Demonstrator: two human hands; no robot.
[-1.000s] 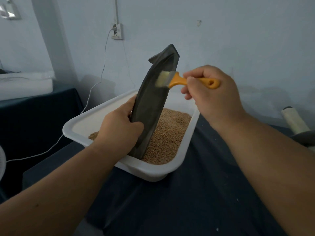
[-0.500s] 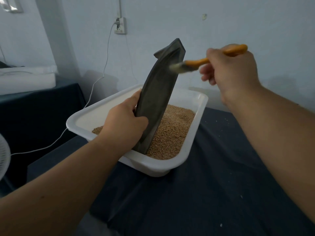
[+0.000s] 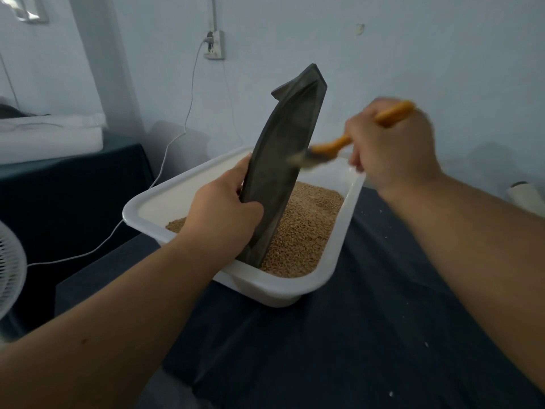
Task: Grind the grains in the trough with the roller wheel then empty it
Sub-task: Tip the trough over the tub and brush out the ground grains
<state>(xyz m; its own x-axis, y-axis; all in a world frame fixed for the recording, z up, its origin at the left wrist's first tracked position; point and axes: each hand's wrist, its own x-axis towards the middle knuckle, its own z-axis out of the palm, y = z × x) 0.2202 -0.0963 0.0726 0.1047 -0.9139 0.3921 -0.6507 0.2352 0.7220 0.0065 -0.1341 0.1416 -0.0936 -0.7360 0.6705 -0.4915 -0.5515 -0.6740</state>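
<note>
The dark grey boat-shaped trough point(image 3: 287, 149) stands nearly upright, its lower end in the grains point(image 3: 306, 228) of a white plastic tub point(image 3: 271, 286). My left hand point(image 3: 224, 214) grips the trough's lower left edge. My right hand point(image 3: 392, 146) holds an orange-handled brush point(image 3: 330, 149); the blurred bristles touch the trough's inner face about halfway up. The roller wheel is not in sight.
The tub sits on a table covered in dark blue cloth point(image 3: 368, 335). A white fan point(image 3: 8, 267) pokes in at the left edge. A white cable point(image 3: 177, 137) hangs from a wall socket point(image 3: 213, 45). A pale cylinder point(image 3: 528, 196) lies at the right edge.
My right hand swept the brush from the trough's upper part down to its middle. The trough stays upright in my left hand.
</note>
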